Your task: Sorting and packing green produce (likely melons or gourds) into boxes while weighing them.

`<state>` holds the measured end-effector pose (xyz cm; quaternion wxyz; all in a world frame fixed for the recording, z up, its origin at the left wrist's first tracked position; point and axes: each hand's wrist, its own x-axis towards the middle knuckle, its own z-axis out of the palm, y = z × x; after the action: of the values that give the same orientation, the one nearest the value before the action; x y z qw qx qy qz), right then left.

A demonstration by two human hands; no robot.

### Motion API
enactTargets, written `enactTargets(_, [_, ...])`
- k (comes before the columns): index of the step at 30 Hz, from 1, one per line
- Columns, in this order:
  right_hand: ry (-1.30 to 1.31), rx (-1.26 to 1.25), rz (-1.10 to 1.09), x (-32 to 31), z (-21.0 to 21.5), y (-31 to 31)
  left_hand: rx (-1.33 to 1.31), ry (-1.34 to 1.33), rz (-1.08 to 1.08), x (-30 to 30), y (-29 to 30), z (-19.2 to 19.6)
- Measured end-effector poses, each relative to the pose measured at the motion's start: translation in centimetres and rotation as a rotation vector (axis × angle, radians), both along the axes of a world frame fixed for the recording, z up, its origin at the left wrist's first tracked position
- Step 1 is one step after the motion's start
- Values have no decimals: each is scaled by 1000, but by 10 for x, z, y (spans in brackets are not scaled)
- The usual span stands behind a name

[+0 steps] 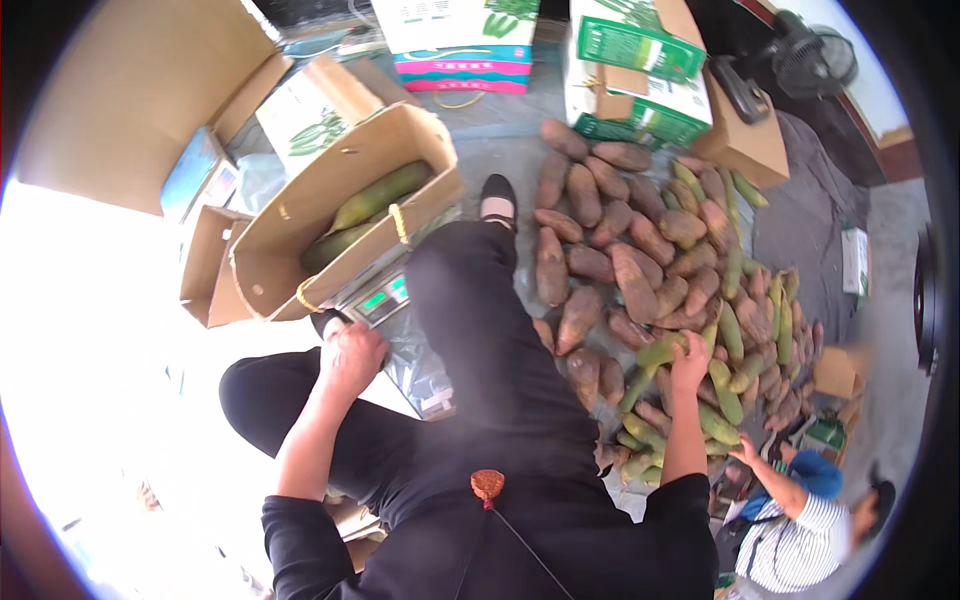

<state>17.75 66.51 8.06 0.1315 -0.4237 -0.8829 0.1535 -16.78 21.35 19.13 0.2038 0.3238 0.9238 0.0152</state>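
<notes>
My right hand is closed around the end of a long green radish at the edge of the pile. Beside my left knee, my left hand is curled closed; whatever its fingers hold is hidden. It is just below the lit display of a scale. Against the scale, on its far left side, an open cardboard box with yellow rope handles has large green radishes inside.
Thick reddish-brown roots cover the floor to my right, with more green radishes among them. Printed cartons stand at the back, near a black fan. At lower right, another person in stripes reaches into the pile.
</notes>
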Motion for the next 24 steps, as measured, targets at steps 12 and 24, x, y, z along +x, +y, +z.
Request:
enactTargets(12, [1139,-751,416,-300,194,-88,391,398,382,-44,-15,24])
enactTargets(24, [805,-591,743,-418,144,-216,165,423,298,-56,-15,-12])
